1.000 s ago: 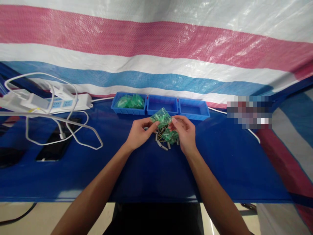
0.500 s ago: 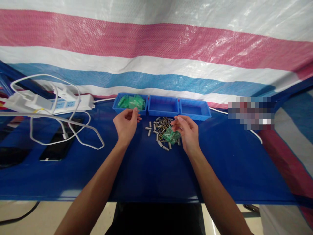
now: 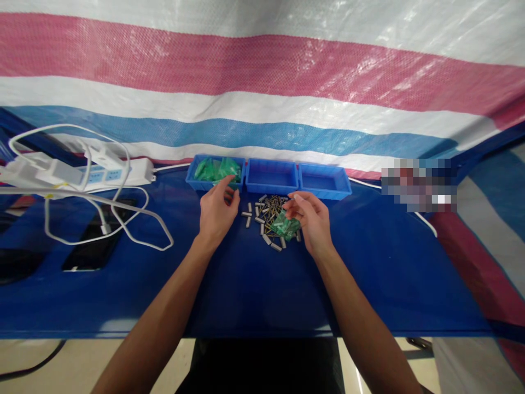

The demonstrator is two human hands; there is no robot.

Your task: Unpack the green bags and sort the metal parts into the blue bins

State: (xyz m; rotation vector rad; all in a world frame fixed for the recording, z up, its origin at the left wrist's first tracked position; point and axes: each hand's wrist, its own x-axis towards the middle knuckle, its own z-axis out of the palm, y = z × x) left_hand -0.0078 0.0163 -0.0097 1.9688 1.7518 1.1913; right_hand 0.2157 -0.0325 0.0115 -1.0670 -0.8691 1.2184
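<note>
Far left, a white power strip (image 3: 141,172) and its looping cable (image 3: 106,198), with a black phone (image 3: 89,247) lying under the loops; all well apart from the hands, so no obstacle there. On to the left bin (image 3: 200,186), far side of the counter (image 3: 254,290), green packets (image 3: 215,169) bunched inside, and here's the left hand (image 3: 216,214) at its near right corner: fingers loosely curled, parted, nothing pinched that I can see. Looks like a packet-handling step, this hand at the bin end of it! Next along, the middle bin (image 3: 271,178), and nearer, the heap of metal parts (image 3: 266,239) (brass-coloured shafts, grey ends, all jumbled), a green packet (image 3: 287,227) at its near right side. The right hand (image 3: 312,220) hovers right there, fingers bent inward; whether they grip anything, I cannot tell. Lifting that packet would call, I judge, for a light pinch, as the shafts crowd it and could snag. Beyond, the right bin (image 3: 324,180), then a white cable (image 3: 426,224) at far right.
</note>
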